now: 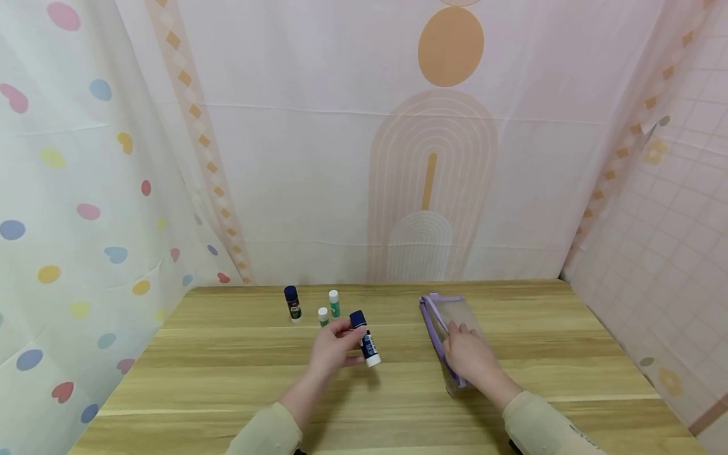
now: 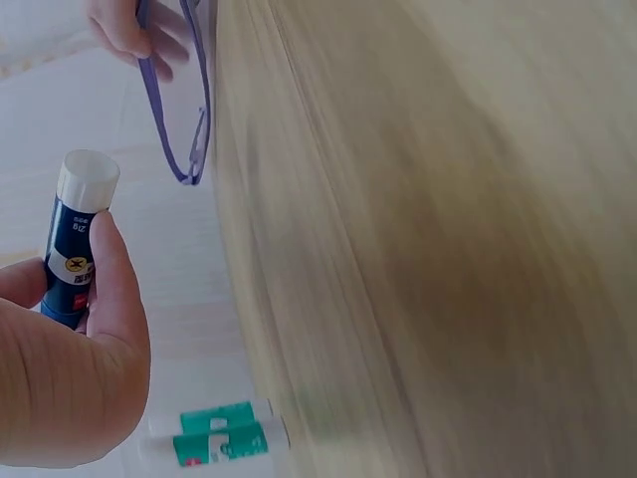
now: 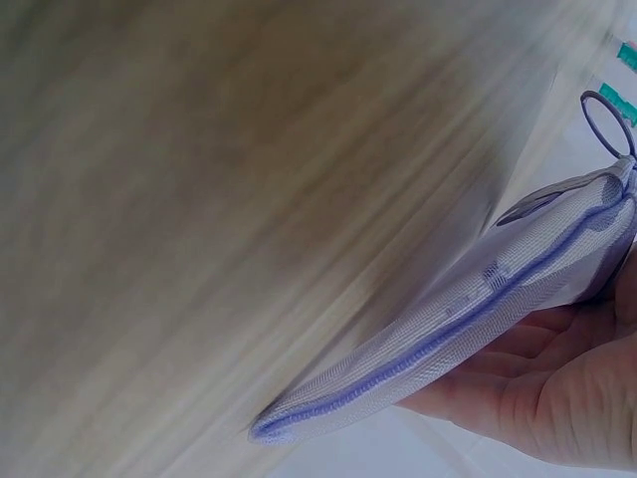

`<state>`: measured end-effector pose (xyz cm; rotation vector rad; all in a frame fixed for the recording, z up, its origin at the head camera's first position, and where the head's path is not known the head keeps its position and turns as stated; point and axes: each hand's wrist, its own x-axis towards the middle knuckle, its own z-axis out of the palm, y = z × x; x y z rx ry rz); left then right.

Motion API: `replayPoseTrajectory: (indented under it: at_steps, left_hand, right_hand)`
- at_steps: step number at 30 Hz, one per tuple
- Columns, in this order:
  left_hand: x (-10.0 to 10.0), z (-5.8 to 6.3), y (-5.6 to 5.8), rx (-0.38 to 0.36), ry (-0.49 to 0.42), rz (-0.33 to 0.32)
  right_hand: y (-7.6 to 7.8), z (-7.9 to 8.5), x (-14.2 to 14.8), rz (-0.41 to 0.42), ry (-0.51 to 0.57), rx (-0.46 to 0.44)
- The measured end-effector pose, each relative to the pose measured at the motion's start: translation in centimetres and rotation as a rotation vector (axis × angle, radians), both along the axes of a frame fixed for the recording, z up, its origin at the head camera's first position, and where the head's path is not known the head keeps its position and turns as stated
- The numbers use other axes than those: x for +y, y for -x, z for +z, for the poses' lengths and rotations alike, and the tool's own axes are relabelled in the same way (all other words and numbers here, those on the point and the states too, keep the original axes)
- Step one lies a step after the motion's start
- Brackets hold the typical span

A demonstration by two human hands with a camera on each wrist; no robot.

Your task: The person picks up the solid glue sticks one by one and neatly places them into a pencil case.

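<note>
In the head view my left hand (image 1: 335,346) pinches a dark blue glue stick (image 1: 368,344) with a white end, held tilted above the table. The left wrist view shows the same glue stick (image 2: 72,244) between thumb and fingers, white end up. My right hand (image 1: 471,355) grips the edge of a see-through mesh zip pouch (image 1: 474,316) with purple trim. Its mouth gapes open in the left wrist view, a purple loop (image 2: 177,110). The right wrist view shows fingers (image 3: 518,363) against the mesh side; the pouch's inside is mostly hidden.
Behind my left hand stand two green glue sticks with white caps, one farther back (image 1: 334,304) and one nearer (image 1: 323,316), partly covered. A dark glue stick (image 1: 292,304) stands left of them. The wooden table (image 1: 227,379) ends at a patterned curtain (image 1: 307,189).
</note>
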<state>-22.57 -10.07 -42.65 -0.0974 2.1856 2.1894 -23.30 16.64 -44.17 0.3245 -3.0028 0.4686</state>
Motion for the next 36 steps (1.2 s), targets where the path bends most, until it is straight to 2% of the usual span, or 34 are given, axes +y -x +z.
replayPoseTrajectory:
  at_steps: [7, 12, 30, 36]
  left_hand:
    - [2.2, -0.6, 0.7, -0.004, -0.020, -0.048]
    - [3.8, -0.6, 1.1, -0.011, -0.042, -0.064]
    - [8.1, -1.1, 2.8, -0.071, -0.015, -0.034]
    - [9.8, -0.9, 3.1, -0.096, -0.044, -0.018]
  right_hand:
    - [0.0, -0.1, 0.0, 0.002, -0.001, 0.003]
    - [0.1, 0.0, 0.0, 0.002, 0.007, 0.003]
    - [0.1, -0.2, -0.1, -0.020, 0.004, -0.001]
    - [0.1, -0.3, 0.0, -0.022, 0.000, 0.005]
